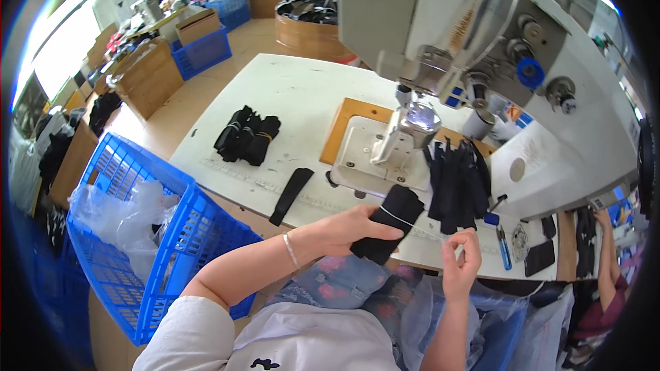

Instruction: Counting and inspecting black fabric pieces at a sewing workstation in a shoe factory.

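Note:
My left hand [354, 228] is closed around a bundle of flat black fabric strips [390, 225], held just over the table's front edge. A thin whitish band [399, 217] crosses the bundle and stretches to the right. At its far end my right hand [460, 260] is closed in a pinch on it. A single black strip [291, 196] lies on the white table [227, 103] to the left. Behind it sit several tied black bundles [249, 136]. More black strips [459, 189] hang beside the sewing machine [410, 127].
Blue-handled snips [504, 247] and a flat black object [540, 258] lie at the table's right end. To my left stands a blue crate [137, 247] with clear plastic bags. Another person's arm [606, 261] shows at far right. Cardboard boxes [148, 75] stand beyond.

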`<act>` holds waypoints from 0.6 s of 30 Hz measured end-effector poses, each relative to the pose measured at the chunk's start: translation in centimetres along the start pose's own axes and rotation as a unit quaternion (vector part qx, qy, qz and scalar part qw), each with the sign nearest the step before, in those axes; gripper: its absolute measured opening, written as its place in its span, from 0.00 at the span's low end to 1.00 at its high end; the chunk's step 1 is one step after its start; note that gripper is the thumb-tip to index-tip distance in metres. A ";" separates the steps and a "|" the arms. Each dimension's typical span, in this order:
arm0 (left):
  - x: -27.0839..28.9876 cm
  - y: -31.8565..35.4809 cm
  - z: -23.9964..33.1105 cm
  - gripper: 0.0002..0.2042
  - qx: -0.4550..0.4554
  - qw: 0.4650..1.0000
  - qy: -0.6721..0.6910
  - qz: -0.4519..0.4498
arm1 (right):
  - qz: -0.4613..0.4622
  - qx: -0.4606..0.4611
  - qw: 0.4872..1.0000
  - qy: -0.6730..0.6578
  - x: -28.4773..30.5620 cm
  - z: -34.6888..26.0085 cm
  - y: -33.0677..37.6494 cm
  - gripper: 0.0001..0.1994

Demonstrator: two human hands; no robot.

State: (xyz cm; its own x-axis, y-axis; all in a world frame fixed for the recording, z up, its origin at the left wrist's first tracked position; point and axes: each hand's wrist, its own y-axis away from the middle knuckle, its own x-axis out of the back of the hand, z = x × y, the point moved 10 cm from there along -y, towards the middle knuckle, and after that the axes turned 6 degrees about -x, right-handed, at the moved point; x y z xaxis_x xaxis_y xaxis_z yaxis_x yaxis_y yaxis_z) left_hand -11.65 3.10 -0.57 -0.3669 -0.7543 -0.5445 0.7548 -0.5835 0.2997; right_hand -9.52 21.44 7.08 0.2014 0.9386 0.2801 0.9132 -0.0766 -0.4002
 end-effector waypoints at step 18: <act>-5.1 2.1 4.7 0.16 -0.309 0.576 -0.756 -0.029 | -0.221 -0.261 0.817 -0.464 -5.8 2.5 3.2 0.41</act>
State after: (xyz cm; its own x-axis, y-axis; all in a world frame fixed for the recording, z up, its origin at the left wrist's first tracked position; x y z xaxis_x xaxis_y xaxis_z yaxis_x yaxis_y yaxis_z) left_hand -10.73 4.28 6.46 -0.1024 -0.4107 0.9060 0.5964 -0.7543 -0.2745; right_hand -8.60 16.59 2.02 -0.3235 0.7451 -0.5833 0.8995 0.4335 0.0549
